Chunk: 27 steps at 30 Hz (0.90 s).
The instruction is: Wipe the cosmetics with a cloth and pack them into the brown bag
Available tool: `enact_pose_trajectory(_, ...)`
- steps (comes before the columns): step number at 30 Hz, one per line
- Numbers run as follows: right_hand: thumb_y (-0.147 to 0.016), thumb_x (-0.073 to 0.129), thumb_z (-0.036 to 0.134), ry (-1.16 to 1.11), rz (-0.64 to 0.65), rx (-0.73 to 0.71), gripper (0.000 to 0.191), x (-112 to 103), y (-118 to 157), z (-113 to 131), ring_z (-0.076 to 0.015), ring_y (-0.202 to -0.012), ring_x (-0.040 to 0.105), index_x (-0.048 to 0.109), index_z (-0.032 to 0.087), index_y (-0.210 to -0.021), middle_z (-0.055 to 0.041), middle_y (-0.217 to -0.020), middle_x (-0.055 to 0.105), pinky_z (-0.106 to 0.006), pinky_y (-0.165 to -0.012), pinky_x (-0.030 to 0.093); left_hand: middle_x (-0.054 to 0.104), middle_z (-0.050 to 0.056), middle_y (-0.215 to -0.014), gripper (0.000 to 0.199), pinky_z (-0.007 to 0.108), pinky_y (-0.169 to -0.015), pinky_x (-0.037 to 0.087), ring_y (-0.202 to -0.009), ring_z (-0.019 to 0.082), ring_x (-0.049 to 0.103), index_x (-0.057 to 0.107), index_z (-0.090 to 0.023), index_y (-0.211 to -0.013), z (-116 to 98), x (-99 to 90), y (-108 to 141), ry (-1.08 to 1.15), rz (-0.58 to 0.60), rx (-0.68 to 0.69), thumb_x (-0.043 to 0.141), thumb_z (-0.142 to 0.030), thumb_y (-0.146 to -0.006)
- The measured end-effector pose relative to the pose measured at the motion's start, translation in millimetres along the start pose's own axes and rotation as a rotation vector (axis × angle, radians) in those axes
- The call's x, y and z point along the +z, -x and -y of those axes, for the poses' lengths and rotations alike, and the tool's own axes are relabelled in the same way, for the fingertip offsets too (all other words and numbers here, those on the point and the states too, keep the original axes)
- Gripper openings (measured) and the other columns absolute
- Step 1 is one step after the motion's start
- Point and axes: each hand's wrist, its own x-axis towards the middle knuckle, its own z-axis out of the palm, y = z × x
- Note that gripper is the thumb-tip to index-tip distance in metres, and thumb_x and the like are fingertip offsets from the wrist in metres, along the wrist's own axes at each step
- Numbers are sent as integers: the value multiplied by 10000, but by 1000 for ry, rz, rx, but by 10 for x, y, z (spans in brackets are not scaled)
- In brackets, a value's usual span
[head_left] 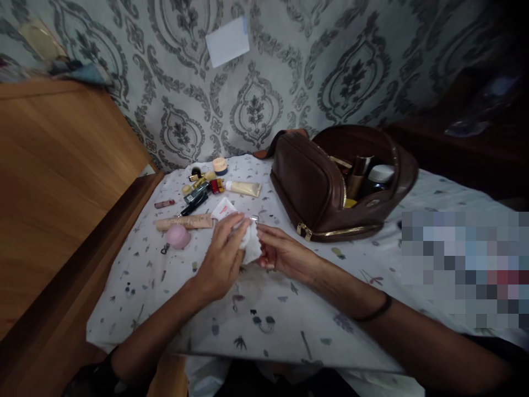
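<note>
Near the middle of the patterned cloth, my left hand (222,255) has its fingers closed on a white wipe (251,251). My right hand (285,252) pinches the right edge of the same wipe. A small item with a silvery end (253,219) shows at the top of the wipe, by my left fingertips; the rest of it is hidden. Just behind my left hand lies a white packet with red print (223,209). To the left are a beige tube (185,222) and a pink round item (178,236).
An open brown bag (308,184) with bottles and a jar stands at the right. Behind my hands lie a cream tube (243,188), a small jar (220,166) and several cosmetics. A wooden panel (61,165) borders the left; patterned wallpaper is behind.
</note>
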Motion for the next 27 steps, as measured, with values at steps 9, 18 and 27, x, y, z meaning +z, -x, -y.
enact_pose_trajectory(9,-713,830,471,-166,48,-8,492,19,9,8,-92,-563,623,530,199,-992,-42,-769,734,-181,-513,416,635,71,-1063,249,395,-988,480,-1088,226,591,589,-185,-1040,309,16,-334,560,-400,-742,467,-373,-932)
enact_pose_trajectory(18,-709,752,615,156,-160,-196,521,-11,-48,-8,-70,-388,492,467,206,-860,56,-564,627,-176,-398,312,672,44,-875,363,312,-744,519,-813,189,637,600,-178,-1080,-192,244,-183,1033,-116,-767,576,-494,-902)
enact_pose_trajectory(27,-640,820,552,368,-189,-430,454,15,45,134,-110,-597,545,614,190,-820,37,-652,611,-231,-590,452,607,-9,-763,253,251,-631,479,-682,153,561,581,-194,-988,-186,-8,-247,644,-47,-613,551,-438,-929)
